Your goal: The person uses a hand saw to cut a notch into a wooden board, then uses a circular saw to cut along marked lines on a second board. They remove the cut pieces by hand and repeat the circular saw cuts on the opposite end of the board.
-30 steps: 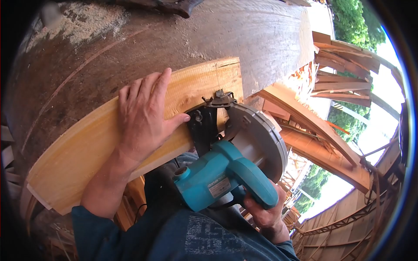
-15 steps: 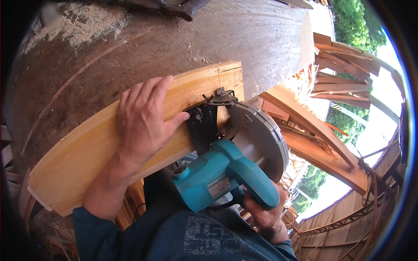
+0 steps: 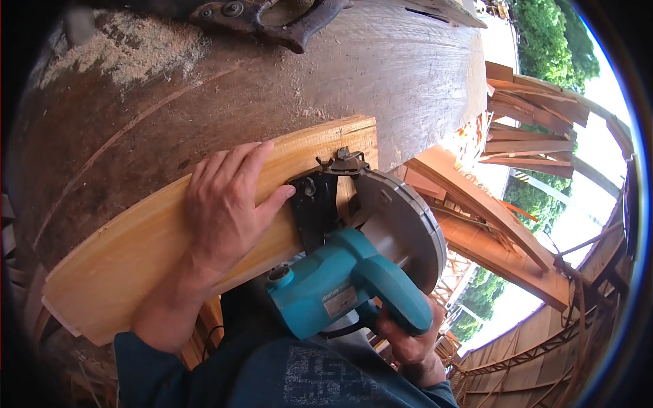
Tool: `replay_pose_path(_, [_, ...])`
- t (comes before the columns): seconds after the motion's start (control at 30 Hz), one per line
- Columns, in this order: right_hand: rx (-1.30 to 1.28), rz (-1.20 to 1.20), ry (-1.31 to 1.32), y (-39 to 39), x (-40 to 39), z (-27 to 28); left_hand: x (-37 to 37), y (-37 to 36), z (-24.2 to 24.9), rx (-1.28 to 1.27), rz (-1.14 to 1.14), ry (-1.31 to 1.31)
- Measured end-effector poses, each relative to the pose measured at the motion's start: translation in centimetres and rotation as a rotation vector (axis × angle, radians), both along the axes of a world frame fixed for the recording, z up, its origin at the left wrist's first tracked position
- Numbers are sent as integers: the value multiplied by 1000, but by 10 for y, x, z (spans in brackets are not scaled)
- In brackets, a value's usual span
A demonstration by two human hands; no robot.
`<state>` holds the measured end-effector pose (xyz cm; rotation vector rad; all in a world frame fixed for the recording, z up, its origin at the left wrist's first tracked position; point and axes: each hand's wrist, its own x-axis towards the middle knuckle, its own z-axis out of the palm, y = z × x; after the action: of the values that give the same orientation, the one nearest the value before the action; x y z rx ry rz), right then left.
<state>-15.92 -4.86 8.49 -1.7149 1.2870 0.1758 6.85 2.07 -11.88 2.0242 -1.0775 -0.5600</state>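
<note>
My left hand (image 3: 228,197) lies across a pale wooden board (image 3: 136,262), its fingers bent at the far edge and the thumb stretched toward the saw's black base plate (image 3: 314,211). The fingertips are partly hidden. A teal circular saw (image 3: 316,289) with a grey blade guard (image 3: 401,224) sits at the board's right end, its base plate on the wood. My right hand (image 3: 411,336) is wrapped around the saw's rear handle. The blade is mostly hidden by the guard.
The board rests on a large brown work surface (image 3: 156,136) with sawdust (image 3: 129,54) at the upper left. A handsaw with a dark wooden handle (image 3: 299,30) lies at the top. Stacked timber (image 3: 490,224) and offcuts (image 3: 530,129) stand to the right.
The view has shifted slightly, so the handsaw's handle shows more at the top. Both hands keep their places on the board and the circular saw, which shows no clear movement along the wood.
</note>
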Motion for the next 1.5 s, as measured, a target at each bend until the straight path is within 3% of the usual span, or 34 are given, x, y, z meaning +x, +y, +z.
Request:
replay_pose_path(0.5, [4, 31, -34, -14, 20, -1, 2, -1, -9, -164, 93, 0])
replay_pose_path(0.83, [-16, 68, -59, -23, 35, -2, 9, 5, -8, -424, 214, 349])
replay_pose_path(0.93, [33, -48, -35, -20, 35, -1, 9, 7, -10, -452, 220, 354])
replay_pose_path(1.5, [43, -84, -20, -30, 65, 0, 12, 12, -11, -512, 250, 469])
